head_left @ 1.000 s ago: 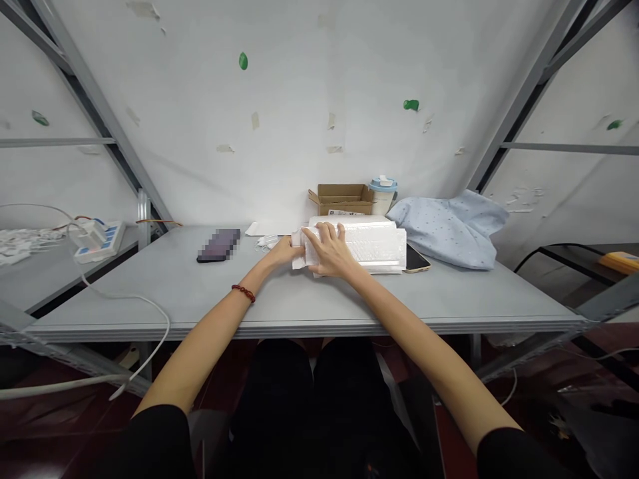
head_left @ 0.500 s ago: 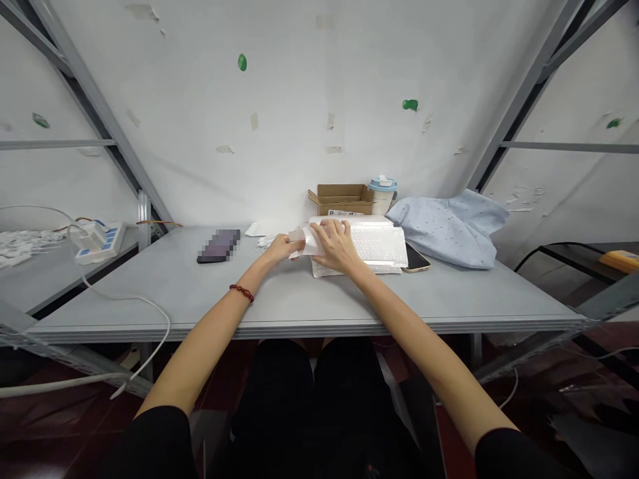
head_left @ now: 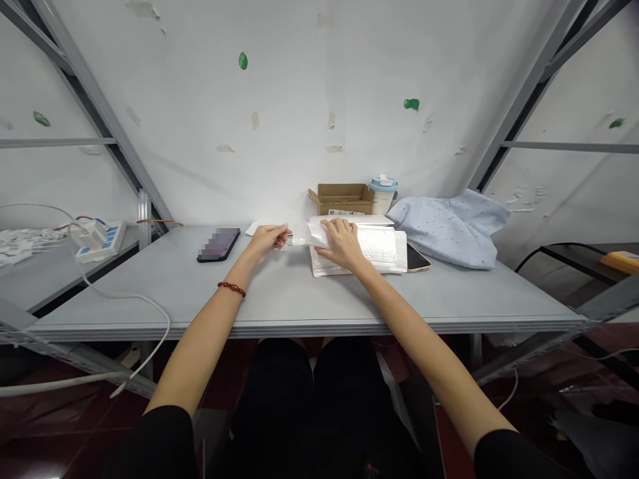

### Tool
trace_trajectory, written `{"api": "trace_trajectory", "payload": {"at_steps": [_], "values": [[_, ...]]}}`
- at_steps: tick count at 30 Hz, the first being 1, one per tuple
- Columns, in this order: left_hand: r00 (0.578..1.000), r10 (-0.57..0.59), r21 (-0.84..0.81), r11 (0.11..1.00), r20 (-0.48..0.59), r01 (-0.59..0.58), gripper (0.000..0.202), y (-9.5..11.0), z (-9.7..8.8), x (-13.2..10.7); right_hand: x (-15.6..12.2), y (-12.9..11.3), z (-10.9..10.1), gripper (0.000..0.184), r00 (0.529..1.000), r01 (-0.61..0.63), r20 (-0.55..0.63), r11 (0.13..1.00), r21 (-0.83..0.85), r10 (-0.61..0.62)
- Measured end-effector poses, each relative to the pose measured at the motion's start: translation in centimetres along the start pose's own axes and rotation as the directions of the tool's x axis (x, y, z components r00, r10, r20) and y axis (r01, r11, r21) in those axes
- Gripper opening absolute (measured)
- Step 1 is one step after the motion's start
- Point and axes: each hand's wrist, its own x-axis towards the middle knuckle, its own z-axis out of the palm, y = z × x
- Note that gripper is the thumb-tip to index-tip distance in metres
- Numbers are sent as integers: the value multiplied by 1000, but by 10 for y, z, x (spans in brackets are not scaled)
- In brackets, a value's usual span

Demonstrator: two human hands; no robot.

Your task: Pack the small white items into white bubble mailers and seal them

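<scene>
A white bubble mailer (head_left: 377, 245) lies on more white padded mailers (head_left: 329, 266) in the middle of the desk. My right hand (head_left: 344, 245) grips its left part, fingers over the top and thumb at the near side. The mailer's thin, see-through flap end (head_left: 301, 234) points left toward my left hand (head_left: 270, 239). That hand is closed in a pinch just beyond the flap, with something small and whitish at its fingertips that I cannot make out. A white slip of paper (head_left: 252, 228) shows behind my left hand.
A purple-black phone (head_left: 218, 245) lies at left. Behind the mailers stand an open cardboard box (head_left: 344, 194) and a cup with a blue lid (head_left: 383, 193). Another phone (head_left: 418, 259) and a light blue cloth (head_left: 449, 226) are at right. A power strip (head_left: 102, 241) sits far left.
My left hand has moved left, away from the mailer's end, and now covers the spot where white cords lay. My right hand stays on the mailer, which has shifted slightly.
</scene>
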Motion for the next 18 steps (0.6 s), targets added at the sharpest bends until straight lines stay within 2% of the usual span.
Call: {"api": "trace_trajectory", "payload": {"at_steps": [2, 4, 7, 9, 11, 14, 18], "values": [[994, 6, -38, 999, -113, -10, 31, -2, -13, 4, 0, 0, 1, 55, 1000, -7, 11, 1000, -1, 7], [976, -8, 16, 1000, -219, 12, 23, -7, -23, 9, 0, -1, 2, 54, 1000, -11, 15, 1000, 0, 11], [959, 45, 314, 948, -281, 48, 11, -17, -31, 14, 0, -1, 2, 53, 1000, -13, 13, 1000, 8, 13], [965, 127, 552, 834, -229, 21, 4, -23, -32, 15, 0, -2, 2, 53, 1000, -15, 19, 1000, 7, 15], [972, 191, 711, 703, -139, -37, 10, -27, -30, 15, 0, -2, 1, 53, 999, -21, 31, 1000, 4, 21], [973, 233, 821, 557, -9, -126, 29, -33, -27, 14, 0, -2, 1, 54, 999, -28, 45, 1000, 4, 28], [972, 215, 880, 438, 95, -183, 42, -41, -26, 16, 0, -1, 3, 53, 999, -16, 33, 1000, 19, 15]]}}
